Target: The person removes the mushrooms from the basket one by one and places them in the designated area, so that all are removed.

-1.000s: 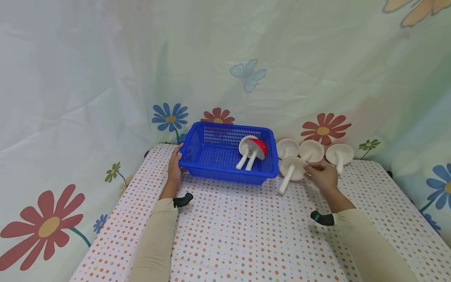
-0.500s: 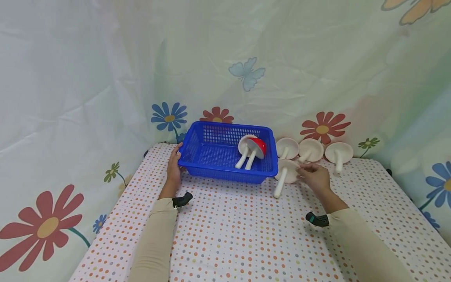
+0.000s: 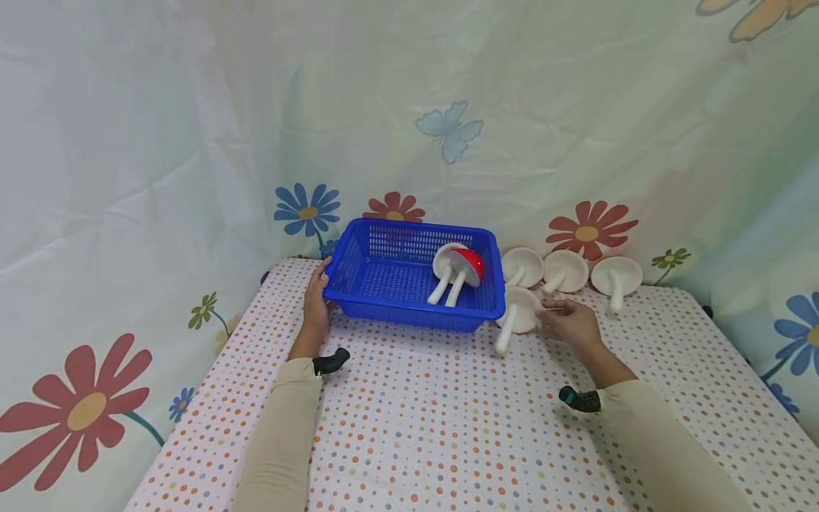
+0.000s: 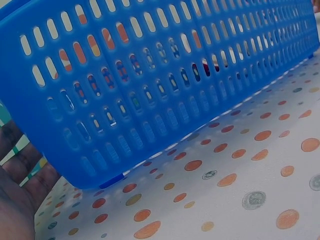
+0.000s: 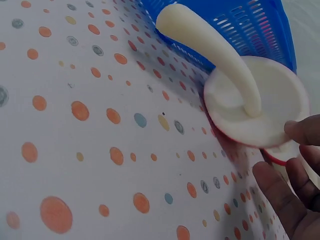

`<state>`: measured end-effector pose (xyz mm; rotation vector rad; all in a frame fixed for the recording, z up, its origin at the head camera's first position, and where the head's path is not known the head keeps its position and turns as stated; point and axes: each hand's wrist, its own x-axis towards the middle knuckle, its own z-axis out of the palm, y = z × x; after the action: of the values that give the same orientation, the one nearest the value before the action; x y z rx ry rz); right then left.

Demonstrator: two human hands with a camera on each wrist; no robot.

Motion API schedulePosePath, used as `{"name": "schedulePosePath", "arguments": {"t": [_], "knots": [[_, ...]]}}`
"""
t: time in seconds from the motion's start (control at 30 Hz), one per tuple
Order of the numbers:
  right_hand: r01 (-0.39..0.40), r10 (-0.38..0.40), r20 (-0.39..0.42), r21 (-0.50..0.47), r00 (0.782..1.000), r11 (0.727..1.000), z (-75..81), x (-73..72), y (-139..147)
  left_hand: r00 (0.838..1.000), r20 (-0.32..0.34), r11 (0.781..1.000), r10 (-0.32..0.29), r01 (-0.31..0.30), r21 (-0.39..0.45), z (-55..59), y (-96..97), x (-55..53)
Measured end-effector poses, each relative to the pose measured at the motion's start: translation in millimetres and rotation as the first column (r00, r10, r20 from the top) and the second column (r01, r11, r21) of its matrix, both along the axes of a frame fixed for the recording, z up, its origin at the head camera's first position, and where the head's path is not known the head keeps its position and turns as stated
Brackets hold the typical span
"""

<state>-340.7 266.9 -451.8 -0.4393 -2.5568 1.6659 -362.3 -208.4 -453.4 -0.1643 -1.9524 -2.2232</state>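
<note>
A blue perforated plastic basket (image 3: 409, 320) stands at the table's back. My left hand (image 3: 316, 309) rests against its left end, the fingers stretched along the wall in the left wrist view. Two toy mushrooms with white stems lie inside at the right, one showing a glossy red cap (image 3: 472, 263). Just outside the basket's right end lies another mushroom (image 3: 523, 313), white underside up, its stem leaning towards me. My right hand (image 3: 572, 326) touches this one's rim with a fingertip; in the right wrist view the thumb (image 5: 275, 190) stands apart from the cap.
Behind the touched mushroom, three more lie in a row, underside up: a left one (image 3: 521, 264), a middle one (image 3: 569, 270) and a right one (image 3: 617, 274). A dotted cloth (image 3: 435, 419) covers the table. A flowered curtain (image 3: 358, 128) hangs close behind.
The front mushroom has shifted a little left, against or close to the basket, and my right hand has moved left with it. The left hand and the basket stay put.
</note>
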Motion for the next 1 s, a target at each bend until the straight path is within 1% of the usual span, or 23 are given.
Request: {"name": "schedulePosePath", "arguments": {"t": [0.07,0.1,0.2,0.27,0.37,0.43,0.5,0.6,0.67,0.73,0.83,0.93,1.0], "knots": [[-0.036,0.036,-0.001,0.019,0.999,0.999,1.0,1.0,3.6,1.0,-0.001,1.0,-0.002,0.002,0.005,-0.2,0.4,0.0],[-0.037,0.037,-0.002,0.012,0.999,0.999,0.3,0.6,5.4,1.0,-0.001,1.0,0.0,0.0,0.002,-0.4,0.6,-0.2],[-0.091,0.09,-0.027,-0.005,0.996,0.996,-5.0,-4.6,17.6,1.0,-0.003,1.0,0.003,-0.003,0.003,-0.4,0.9,-0.6],[-0.108,0.107,-0.052,-0.023,0.993,0.994,-14.1,-14.3,28.9,1.0,-0.005,1.0,0.006,-0.006,0.005,-0.8,0.8,-1.2],[-0.099,0.095,-0.09,-0.037,0.991,0.994,-28.6,-31.9,45.1,1.0,-0.007,1.0,0.007,-0.007,0.006,-1.5,0.5,-1.6],[-0.09,0.086,-0.112,-0.034,0.99,0.995,-30.0,-38.3,49.5,1.0,-0.005,1.0,0.006,-0.006,0.002,-1.7,0.2,-1.7],[-0.089,0.087,-0.112,-0.007,0.99,0.996,-11.7,-30.9,40.5,1.0,-0.002,1.0,0.005,-0.005,-0.005,-2.1,-0.2,-1.6],[-0.108,0.111,-0.12,0.033,0.987,0.994,29.5,-14.4,17.9,1.0,0.003,1.0,0.005,-0.005,-0.003,-2.0,-0.9,-1.3],[-0.125,0.129,-0.131,0.04,0.983,0.991,57.3,-7.3,2.5,1.0,0.007,1.0,0.007,-0.007,0.0,-2.0,-1.2,-1.3],[-0.143,0.141,-0.161,0.003,0.977,0.99,72.7,-11.1,-5.8,1.0,0.009,1.0,0.009,-0.009,0.002,-1.6,-1.2,-1.0],[-0.174,0.167,-0.185,-0.023,0.968,0.984,92.3,-20.3,-20.9,1.0,0.014,1.0,0.012,-0.012,0.0,-0.8,-1.0,-1.1],[-0.209,0.202,-0.176,-0.02,0.963,0.978,108.6,-29.2,-40.0,1.0,0.021,1.0,0.014,-0.014,0.0,-0.1,-0.4,-1.3],[-0.224,0.221,-0.159,-0.005,0.962,0.975,116.3,-35.2,-53.2,1.0,0.024,1.0,0.01,-0.01,0.006,0.1,0.1,-1.3]]}}
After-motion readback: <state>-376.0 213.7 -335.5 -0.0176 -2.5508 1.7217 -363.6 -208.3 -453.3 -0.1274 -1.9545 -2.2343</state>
